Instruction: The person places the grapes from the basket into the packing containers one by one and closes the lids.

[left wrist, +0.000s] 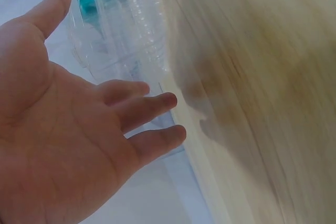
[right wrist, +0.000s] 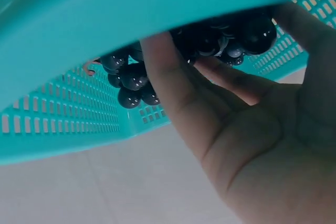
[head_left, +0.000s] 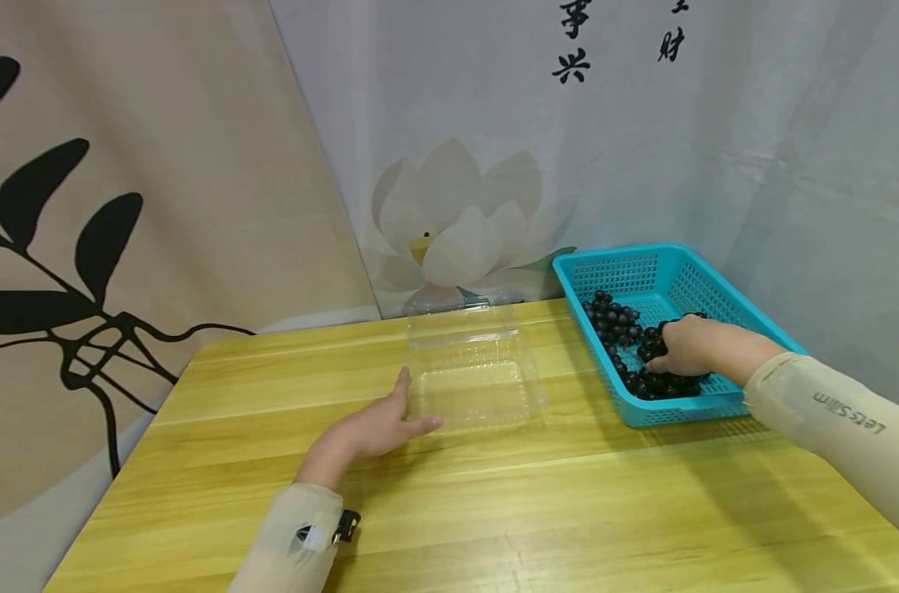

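Note:
A clear plastic clamshell box (head_left: 473, 375) lies open on the wooden table (head_left: 494, 511). My left hand (head_left: 390, 422) lies flat beside it with straight fingers touching its left edge; in the left wrist view the hand (left wrist: 79, 129) is spread next to the box (left wrist: 126, 30). To the right, a teal basket (head_left: 716, 296) holds a heap of dark round grapes (head_left: 616, 323). My right hand (head_left: 679, 346) reaches into it. The right wrist view shows the hand (right wrist: 252, 129) with fingers curled round a cluster of grapes (right wrist: 131, 77) inside the basket (right wrist: 157, 3).
A hanging cloth with a lotus print (head_left: 457, 222) and a beige leaf-pattern cloth (head_left: 123, 206) close off the back of the table. The basket stands near the table's right edge. Bare wood stretches across the front of the table.

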{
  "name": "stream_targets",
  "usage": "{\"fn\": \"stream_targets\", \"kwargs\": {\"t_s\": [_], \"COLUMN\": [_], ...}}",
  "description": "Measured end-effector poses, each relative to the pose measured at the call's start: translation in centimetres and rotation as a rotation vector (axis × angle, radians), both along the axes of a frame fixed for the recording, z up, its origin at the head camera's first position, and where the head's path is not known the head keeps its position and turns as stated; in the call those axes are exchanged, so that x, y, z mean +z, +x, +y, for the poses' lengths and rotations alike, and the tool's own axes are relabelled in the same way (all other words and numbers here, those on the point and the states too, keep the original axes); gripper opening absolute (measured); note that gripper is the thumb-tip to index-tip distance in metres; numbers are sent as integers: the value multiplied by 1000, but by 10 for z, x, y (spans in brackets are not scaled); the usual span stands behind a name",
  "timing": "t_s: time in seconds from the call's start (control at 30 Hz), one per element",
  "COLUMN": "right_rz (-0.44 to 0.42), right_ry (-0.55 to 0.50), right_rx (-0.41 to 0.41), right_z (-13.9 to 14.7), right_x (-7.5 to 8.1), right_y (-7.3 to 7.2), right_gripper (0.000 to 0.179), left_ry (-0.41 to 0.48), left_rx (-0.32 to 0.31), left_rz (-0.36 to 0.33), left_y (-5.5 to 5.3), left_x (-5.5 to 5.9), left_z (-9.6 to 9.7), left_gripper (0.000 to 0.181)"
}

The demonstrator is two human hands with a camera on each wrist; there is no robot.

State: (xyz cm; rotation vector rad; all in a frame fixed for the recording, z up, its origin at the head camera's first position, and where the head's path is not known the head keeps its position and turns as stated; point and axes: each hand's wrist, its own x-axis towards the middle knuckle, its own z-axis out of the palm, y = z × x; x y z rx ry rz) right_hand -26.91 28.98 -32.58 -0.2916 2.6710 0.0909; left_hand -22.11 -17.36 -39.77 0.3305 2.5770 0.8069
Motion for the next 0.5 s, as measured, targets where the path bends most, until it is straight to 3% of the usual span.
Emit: {"fn": "stream_targets", "kwargs": {"t_s": [0.27, 0.5], "right_rz": [-5, -28], "right_ry": [-29, -30], "right_rx": [25, 15], "right_z": [2, 1], "right_x": [-4, -4], "right_y": [-3, -7], "right_gripper": [39, 38], "left_ry": [16, 4], "left_rx": [-3, -5], "left_rz": [-33, -49], "left_y": [-1, 0], "left_x": [2, 5], "left_z": [1, 0], "left_gripper": [117, 117]}}
